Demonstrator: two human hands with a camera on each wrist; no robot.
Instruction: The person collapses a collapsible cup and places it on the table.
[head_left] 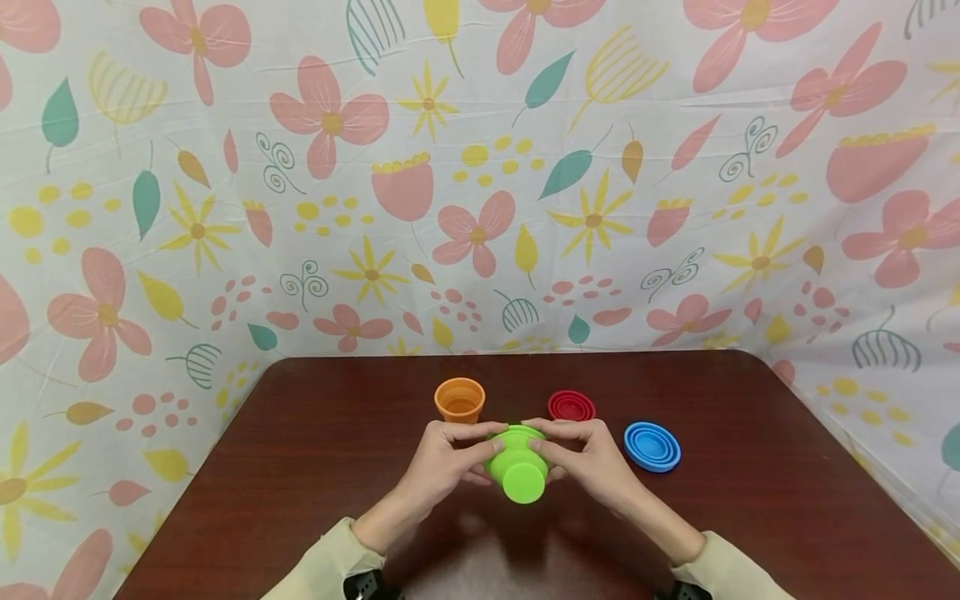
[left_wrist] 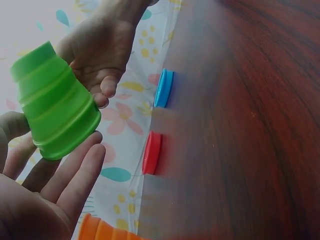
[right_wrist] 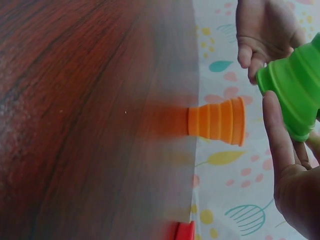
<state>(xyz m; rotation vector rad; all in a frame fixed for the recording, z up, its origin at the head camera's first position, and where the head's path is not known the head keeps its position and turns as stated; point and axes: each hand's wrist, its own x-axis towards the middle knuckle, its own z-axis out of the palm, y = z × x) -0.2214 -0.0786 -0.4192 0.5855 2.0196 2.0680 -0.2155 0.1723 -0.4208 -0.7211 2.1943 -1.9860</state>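
Observation:
A green collapsible cup [head_left: 519, 462], its ringed wall extended, is held between both hands above the table. Its narrow base points toward me, and its wide rim faces away. My left hand [head_left: 450, 458] pinches the rim side with thumb and fingers from the left. From the right, my right hand [head_left: 588, 458] grips the same cup the same way. The left wrist view shows the stepped wall of the green cup [left_wrist: 57, 107] with fingers under the rim. In the right wrist view, fingers of both hands meet the cup [right_wrist: 295, 90] along its rim.
An extended orange cup [head_left: 460, 402] stands upright behind my left hand. A red cup [head_left: 572, 406], folded flat, lies behind my right hand. Farther right is a flattened blue cup [head_left: 652, 447]. All rest on the dark wooden table [head_left: 337, 475], with a flower-patterned cloth [head_left: 480, 167] behind.

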